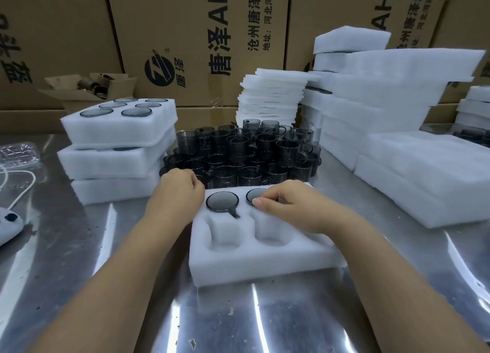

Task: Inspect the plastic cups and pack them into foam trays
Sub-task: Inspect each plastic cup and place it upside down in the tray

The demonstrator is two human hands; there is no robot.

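A white foam tray point(261, 262) lies in front of me on the metal table. One dark smoky cup point(222, 201) sits bottom-up in a far pocket, its handle in the slot. A second cup point(255, 195) sits in the pocket to its right, and my right hand point(287, 205) pinches its rim. My left hand point(176, 193) rests curled at the tray's far left corner; whether it holds anything is hidden. Two near pockets point(273, 237) hold no cup. A pile of loose dark cups point(238, 154) stands just behind the tray.
Three filled foam trays point(116, 151) are stacked at the left. Stacks of foam trays point(371, 109) and thin foam sheets point(270, 98) rise at the right and back. Cardboard boxes wall the rear. A white cable and device point(10, 220) lie at the far left.
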